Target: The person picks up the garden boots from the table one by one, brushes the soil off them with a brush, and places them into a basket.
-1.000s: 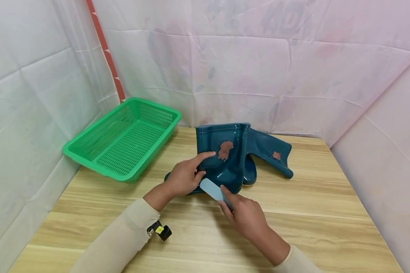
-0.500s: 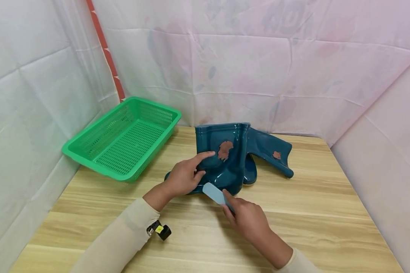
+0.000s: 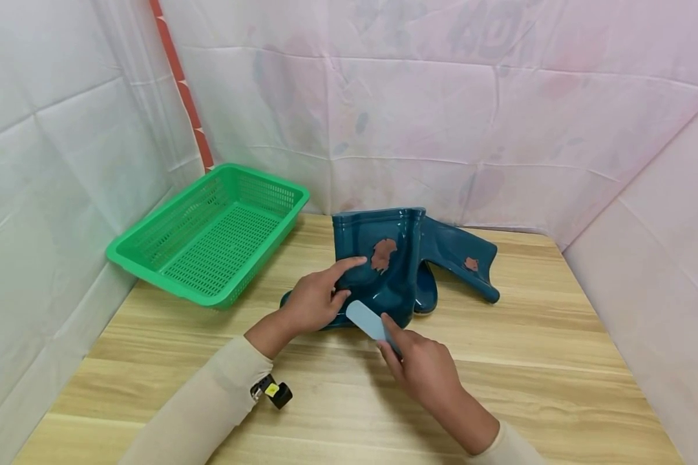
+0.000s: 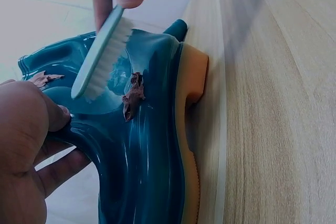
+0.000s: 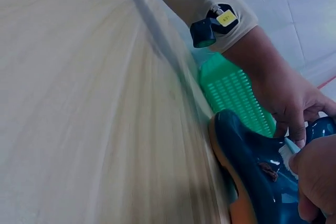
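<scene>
A dark teal rubber boot [image 3: 355,236] stands upright on the table, toe to the left. My left hand [image 3: 314,300] holds it at the front of the ankle, its index finger stretched along the shaft. In the left wrist view, the thumb lies on the boot's near side and other fingers show past its front edge. My right hand [image 3: 424,368] grips a light-blue brush [image 3: 365,319]; its white bristles [image 4: 107,69] face the boot's side, close beside a brown patch [image 4: 133,96] above the orange sole [image 4: 190,74]. Another brown patch [image 3: 383,256] marks the shaft.
Behind it, a second teal boot [image 3: 456,248] lies with its shaft toward the right, bearing a small brown patch [image 3: 471,264]. A green perforated basket [image 3: 267,173] stands at the back left. White sheeting [image 3: 407,116] encloses the wooden table [image 3: 535,381] at the back and sides.
The right hand's brush has dipped slightly down and right, then risen again along the lower boot. The left hand and both boots stay in place.
</scene>
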`<move>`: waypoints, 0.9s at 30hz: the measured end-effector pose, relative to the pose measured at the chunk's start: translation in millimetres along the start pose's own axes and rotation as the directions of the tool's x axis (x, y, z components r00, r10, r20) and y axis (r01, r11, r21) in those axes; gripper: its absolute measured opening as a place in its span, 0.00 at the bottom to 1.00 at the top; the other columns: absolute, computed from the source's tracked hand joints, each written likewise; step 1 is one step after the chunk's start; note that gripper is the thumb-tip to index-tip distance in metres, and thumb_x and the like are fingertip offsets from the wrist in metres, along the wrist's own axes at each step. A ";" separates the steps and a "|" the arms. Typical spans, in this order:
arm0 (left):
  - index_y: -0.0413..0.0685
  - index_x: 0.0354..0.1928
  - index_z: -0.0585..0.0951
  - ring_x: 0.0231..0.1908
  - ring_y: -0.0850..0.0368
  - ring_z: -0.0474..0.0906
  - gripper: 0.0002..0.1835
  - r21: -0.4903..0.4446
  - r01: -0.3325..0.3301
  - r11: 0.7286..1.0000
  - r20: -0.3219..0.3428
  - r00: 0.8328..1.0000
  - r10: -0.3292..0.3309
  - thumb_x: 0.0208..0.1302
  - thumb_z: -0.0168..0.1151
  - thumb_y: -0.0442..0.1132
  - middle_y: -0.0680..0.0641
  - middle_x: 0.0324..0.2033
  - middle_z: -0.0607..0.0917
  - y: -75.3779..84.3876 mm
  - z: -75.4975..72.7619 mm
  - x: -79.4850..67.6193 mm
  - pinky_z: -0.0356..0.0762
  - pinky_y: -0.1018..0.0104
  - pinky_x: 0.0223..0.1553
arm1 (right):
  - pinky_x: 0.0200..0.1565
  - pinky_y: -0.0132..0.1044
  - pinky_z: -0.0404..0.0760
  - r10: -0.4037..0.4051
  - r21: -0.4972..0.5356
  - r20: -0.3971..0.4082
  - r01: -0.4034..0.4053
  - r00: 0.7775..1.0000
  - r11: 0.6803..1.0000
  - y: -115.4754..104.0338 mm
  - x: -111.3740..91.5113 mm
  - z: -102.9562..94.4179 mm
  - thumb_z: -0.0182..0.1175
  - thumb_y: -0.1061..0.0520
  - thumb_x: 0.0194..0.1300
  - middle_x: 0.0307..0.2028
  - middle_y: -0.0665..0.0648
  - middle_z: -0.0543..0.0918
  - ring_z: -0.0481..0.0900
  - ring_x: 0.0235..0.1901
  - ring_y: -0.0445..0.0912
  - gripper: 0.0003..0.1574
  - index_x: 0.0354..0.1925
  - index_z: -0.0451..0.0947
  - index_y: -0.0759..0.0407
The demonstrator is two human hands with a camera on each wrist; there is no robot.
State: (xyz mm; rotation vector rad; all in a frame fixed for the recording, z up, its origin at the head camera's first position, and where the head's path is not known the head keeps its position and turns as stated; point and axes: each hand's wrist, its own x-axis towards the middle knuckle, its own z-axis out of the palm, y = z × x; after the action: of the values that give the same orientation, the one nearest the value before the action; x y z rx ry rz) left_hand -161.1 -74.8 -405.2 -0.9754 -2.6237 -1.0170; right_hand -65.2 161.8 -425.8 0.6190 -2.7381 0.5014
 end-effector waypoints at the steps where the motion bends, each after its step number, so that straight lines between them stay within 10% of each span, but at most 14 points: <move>1: 0.63 0.77 0.64 0.16 0.65 0.66 0.39 -0.001 0.000 1.000 -0.002 1.000 0.000 0.70 0.66 0.31 0.58 0.16 0.69 -0.1 0.1 0.0 0.68 0.67 0.19 | 0.21 0.32 0.71 0.006 -0.001 -0.002 -0.006 1.000 1.000 -0.1 1.3 -0.2 0.70 0.51 0.68 0.31 0.54 0.88 0.79 0.22 0.40 0.31 0.66 0.79 0.57; 17: 0.63 0.77 0.64 0.15 0.65 0.66 0.38 0.003 0.008 1.000 0.003 1.000 -0.008 0.70 0.65 0.31 0.58 0.16 0.69 0.6 -1.1 -0.8 0.67 0.66 0.19 | 0.30 0.39 0.82 0.100 0.023 0.103 -0.103 0.990 0.994 2.0 -8.5 0.1 0.68 0.49 0.70 0.42 0.57 0.90 0.88 0.34 0.45 0.30 0.67 0.79 0.55; 27: 0.65 0.78 0.63 0.14 0.65 0.66 0.39 -0.008 0.022 1.000 0.018 1.000 -0.022 0.71 0.65 0.31 0.58 0.15 0.69 2.2 -0.9 -1.1 0.67 0.67 0.18 | 0.25 0.37 0.75 0.106 0.071 0.017 -0.107 0.994 0.992 5.1 0.7 -6.8 0.68 0.51 0.70 0.41 0.59 0.89 0.85 0.30 0.47 0.32 0.68 0.77 0.58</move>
State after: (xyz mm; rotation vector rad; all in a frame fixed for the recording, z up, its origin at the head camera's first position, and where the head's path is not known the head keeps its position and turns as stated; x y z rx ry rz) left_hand -158.9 -74.7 -403.7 -0.9640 -2.6527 -1.0302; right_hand -66.9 168.5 -420.8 0.4966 -2.7870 0.6246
